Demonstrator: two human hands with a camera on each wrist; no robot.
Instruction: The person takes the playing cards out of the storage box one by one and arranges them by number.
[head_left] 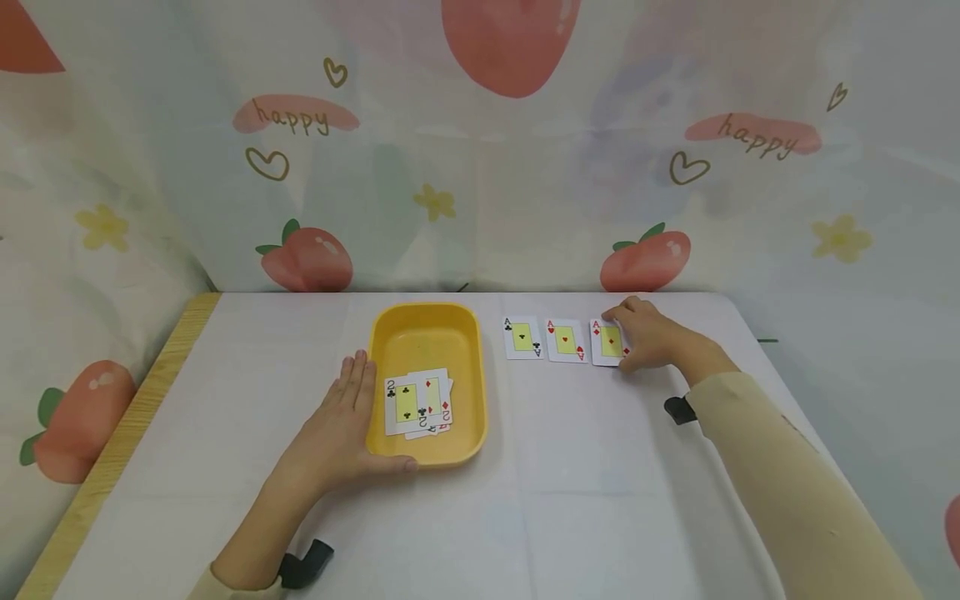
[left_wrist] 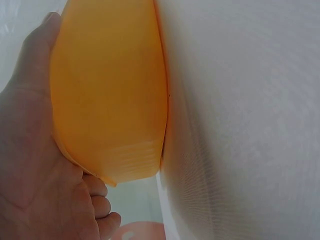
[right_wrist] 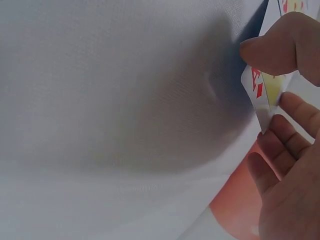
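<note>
My right hand (head_left: 651,335) holds the ace of diamonds (head_left: 609,342) by its edges, thumb at the near side and fingers at the far side. In the right wrist view the card (right_wrist: 258,84) tilts between the thumb and fingertips, low over the white cloth. To its left lie the ace of hearts (head_left: 566,341) and the ace of clubs (head_left: 522,338), face up in a row. My left hand (head_left: 341,425) rests against the left side of a yellow tray (head_left: 471,333), fingers straight, thumb along the near rim. Inside the tray, the two of clubs (head_left: 406,408) overlaps the two of diamonds (head_left: 432,396).
Another card peeks out beneath the twos in the tray. A white cloth (head_left: 570,467) covers the table, with a wooden edge (head_left: 161,367) bare at the left. A printed curtain (head_left: 480,167) hangs behind the table's far edge.
</note>
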